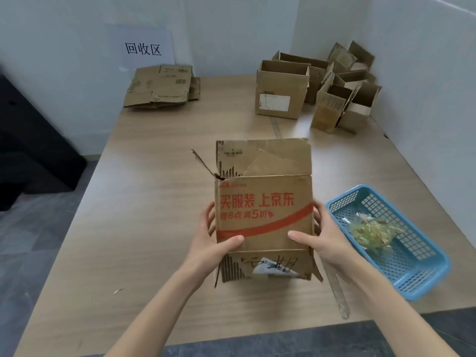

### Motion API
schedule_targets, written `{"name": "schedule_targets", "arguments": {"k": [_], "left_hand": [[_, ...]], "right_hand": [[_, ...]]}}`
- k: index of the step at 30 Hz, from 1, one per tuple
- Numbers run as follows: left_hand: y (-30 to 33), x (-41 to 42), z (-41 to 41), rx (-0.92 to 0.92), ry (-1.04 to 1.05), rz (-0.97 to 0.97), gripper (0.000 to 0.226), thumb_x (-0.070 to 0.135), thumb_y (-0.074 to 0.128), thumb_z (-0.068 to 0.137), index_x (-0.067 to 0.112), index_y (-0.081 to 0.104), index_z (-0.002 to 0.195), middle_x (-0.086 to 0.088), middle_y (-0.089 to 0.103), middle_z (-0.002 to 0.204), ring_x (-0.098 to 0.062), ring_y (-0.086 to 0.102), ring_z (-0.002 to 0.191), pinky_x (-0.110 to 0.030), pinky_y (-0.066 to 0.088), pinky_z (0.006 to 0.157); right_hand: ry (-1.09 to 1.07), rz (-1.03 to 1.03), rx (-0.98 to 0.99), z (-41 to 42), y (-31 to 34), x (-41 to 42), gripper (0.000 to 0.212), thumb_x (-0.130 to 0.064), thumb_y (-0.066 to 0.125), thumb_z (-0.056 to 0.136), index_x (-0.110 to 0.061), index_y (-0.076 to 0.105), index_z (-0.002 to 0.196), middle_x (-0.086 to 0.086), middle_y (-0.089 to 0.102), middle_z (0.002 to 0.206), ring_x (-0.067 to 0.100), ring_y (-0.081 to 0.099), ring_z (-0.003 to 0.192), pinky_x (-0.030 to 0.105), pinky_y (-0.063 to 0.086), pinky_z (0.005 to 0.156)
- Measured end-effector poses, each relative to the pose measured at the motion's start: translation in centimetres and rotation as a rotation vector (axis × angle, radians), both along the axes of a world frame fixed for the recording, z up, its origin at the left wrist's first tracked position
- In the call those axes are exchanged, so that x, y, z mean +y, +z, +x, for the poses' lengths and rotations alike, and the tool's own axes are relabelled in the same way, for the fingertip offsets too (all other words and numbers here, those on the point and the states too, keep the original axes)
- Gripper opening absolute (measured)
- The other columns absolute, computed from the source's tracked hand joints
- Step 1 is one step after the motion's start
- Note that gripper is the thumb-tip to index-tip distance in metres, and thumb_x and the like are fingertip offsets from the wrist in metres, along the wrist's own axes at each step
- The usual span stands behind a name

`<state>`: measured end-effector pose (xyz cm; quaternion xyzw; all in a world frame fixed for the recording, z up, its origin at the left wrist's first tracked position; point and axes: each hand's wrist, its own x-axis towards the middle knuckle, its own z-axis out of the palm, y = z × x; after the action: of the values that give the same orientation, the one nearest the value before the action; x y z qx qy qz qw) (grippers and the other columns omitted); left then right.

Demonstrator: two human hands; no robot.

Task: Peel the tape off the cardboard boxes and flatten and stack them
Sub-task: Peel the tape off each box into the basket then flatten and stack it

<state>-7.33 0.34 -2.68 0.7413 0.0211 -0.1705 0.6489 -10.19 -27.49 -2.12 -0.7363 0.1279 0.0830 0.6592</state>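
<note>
A brown cardboard box with red printed characters and a red stripe is held over the middle of the table, its flaps spread out at the far and near ends. My left hand grips its left side, thumb on the printed face and fingers behind. My right hand grips the right side the same way. A scrap of white label and black handwriting sit on the near flap. A stack of flattened boxes lies at the far left of the table. Several open, unflattened boxes stand at the far right.
A blue plastic basket with a wad of peeled clear tape sits at the right edge of the wooden table. A paper sign hangs on the wall. A dark object stands off the table's left side.
</note>
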Motion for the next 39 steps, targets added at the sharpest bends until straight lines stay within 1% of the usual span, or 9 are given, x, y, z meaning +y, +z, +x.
{"name": "schedule_targets", "arguments": {"k": [4, 8, 13, 16, 19, 26, 31, 36, 39], "left_hand": [[2.4, 0.3, 1.3, -0.12, 0.105, -0.141, 0.078, 0.051, 0.085, 0.076, 0.042, 0.045, 0.142, 0.012, 0.065, 0.132, -0.007, 0.066, 0.115, -0.027, 0.06, 0.08], [4.0, 1.6, 1.8, 0.029, 0.117, -0.233, 0.071, 0.085, 0.03, 0.084, 0.035, 0.066, 0.121, 0.009, 0.074, 0.115, -0.007, 0.069, 0.106, -0.04, 0.053, 0.087], [5.0, 2.6, 1.8, 0.053, 0.12, -0.285, 0.077, 0.09, 0.051, 0.071, 0.04, 0.064, 0.128, 0.008, 0.072, 0.126, -0.01, 0.068, 0.114, -0.038, 0.052, 0.09], [6.2, 2.3, 1.6, 0.031, 0.128, -0.04, 0.054, 0.06, 0.079, 0.071, 0.025, 0.068, 0.111, 0.012, 0.077, 0.097, -0.004, 0.071, 0.091, -0.025, 0.051, 0.078], [5.8, 2.4, 1.3, 0.137, 0.157, 0.144, 0.027, 0.028, 0.083, 0.084, 0.018, 0.069, 0.104, 0.006, 0.075, 0.091, -0.013, 0.068, 0.091, -0.024, 0.05, 0.076], [4.7, 2.0, 0.5, -0.082, 0.119, 0.285, 0.005, 0.008, 0.057, 0.093, 0.005, 0.06, 0.09, 0.001, 0.061, 0.079, -0.017, 0.055, 0.074, -0.027, 0.044, 0.063], [4.4, 2.6, 0.1, -0.351, 0.016, 0.322, 0.016, -0.003, 0.051, 0.091, 0.012, 0.051, 0.096, 0.011, 0.051, 0.066, 0.0, 0.048, 0.059, -0.012, 0.036, 0.054], [4.8, 4.2, 1.3, -0.572, -0.011, 0.354, 0.054, -0.009, 0.051, 0.093, 0.029, 0.064, 0.128, 0.018, 0.065, 0.12, -0.01, 0.061, 0.112, -0.017, 0.047, 0.085], [5.0, 5.3, 1.3, -0.651, -0.096, 0.403, 0.07, 0.011, 0.043, 0.091, 0.038, 0.037, 0.156, 0.027, 0.04, 0.156, 0.004, 0.037, 0.144, -0.012, 0.033, 0.113]], "right_hand": [[0.177, 0.135, -0.023, 1.4, 3.0, -0.3, 0.085, -0.06, 0.084, 0.073, -0.051, 0.039, 0.145, -0.013, 0.054, 0.146, 0.014, 0.059, 0.129, 0.045, 0.052, 0.101], [0.095, 0.544, 0.181, 2.1, 4.6, -1.5, 0.091, -0.096, 0.03, 0.077, -0.038, 0.056, 0.142, -0.007, 0.055, 0.149, 0.023, 0.052, 0.137, 0.065, 0.035, 0.111], [0.069, 0.034, 0.303, 3.1, 5.1, 0.1, 0.101, -0.099, 0.049, 0.062, -0.028, 0.054, 0.134, -0.003, 0.067, 0.13, 0.02, 0.065, 0.114, 0.051, 0.054, 0.092], [0.124, -0.126, 0.238, 3.2, 6.1, 1.0, 0.119, -0.094, 0.07, 0.047, -0.045, 0.026, 0.147, -0.012, 0.058, 0.131, 0.008, 0.059, 0.112, 0.034, 0.049, 0.078], [0.2, -0.267, 0.151, 3.5, 7.2, 1.7, 0.133, -0.088, 0.078, 0.044, -0.051, 0.008, 0.152, -0.013, 0.05, 0.142, 0.004, 0.055, 0.119, 0.025, 0.045, 0.092], [0.183, -1.111, -0.181, 5.2, 9.0, 6.4, 0.133, -0.07, 0.077, 0.064, -0.045, -0.017, 0.153, -0.005, -0.019, 0.166, 0.031, 0.001, 0.155, 0.069, 0.027, 0.114], [0.315, -1.494, -0.163, 6.8, 10.2, 7.8, 0.097, -0.045, 0.075, 0.079, -0.036, 0.013, 0.153, 0.007, 0.037, 0.149, 0.031, 0.032, 0.142, 0.06, 0.032, 0.11], [0.454, -0.999, -0.178, 7.8, 13.1, 5.1, 0.037, -0.031, 0.059, 0.088, -0.03, 0.059, 0.125, -0.007, 0.066, 0.103, 0.023, 0.061, 0.101, 0.034, 0.048, 0.078], [0.305, -0.754, -0.245, 8.1, 13.7, 2.7, 0.03, -0.015, 0.05, 0.094, -0.037, 0.069, 0.099, -0.015, 0.07, 0.086, 0.011, 0.064, 0.085, 0.024, 0.045, 0.068]]}}
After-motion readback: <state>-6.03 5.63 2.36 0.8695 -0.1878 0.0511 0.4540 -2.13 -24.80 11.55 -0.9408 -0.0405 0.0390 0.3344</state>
